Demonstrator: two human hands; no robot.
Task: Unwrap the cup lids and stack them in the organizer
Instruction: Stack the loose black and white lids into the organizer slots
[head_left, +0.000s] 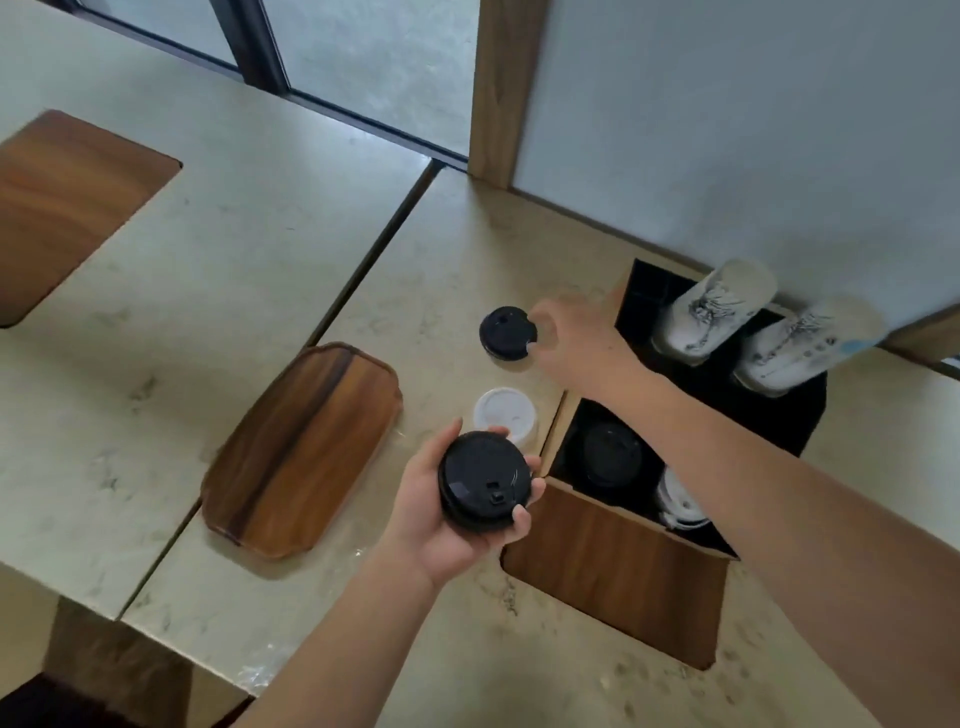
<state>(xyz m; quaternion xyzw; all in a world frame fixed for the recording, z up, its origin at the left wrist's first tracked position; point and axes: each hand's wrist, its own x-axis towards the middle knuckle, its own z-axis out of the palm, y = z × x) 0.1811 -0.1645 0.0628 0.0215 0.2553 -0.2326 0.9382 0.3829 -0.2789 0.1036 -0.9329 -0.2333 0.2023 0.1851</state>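
My left hand (447, 525) holds a short stack of black cup lids (484, 480) just left of the wooden organizer (618, 566). Farther back on the counter, my right hand (576, 340) pinches the right edge of a single black lid (505, 332). Between the two lies a stack of white lids (504, 415). Inside the organizer's near compartment sit black lids (610, 454) and, to their right, white lids (680, 501). My right forearm crosses over the organizer and hides part of it.
Two stacks of white paper cups (714, 309) (802, 345) lean in the organizer's back compartment. A wooden tray (301, 452) lies left of the lids, a second one (62, 208) at the far left. Clear plastic wrap (265, 670) lies at the counter's near edge. A wall panel stands behind.
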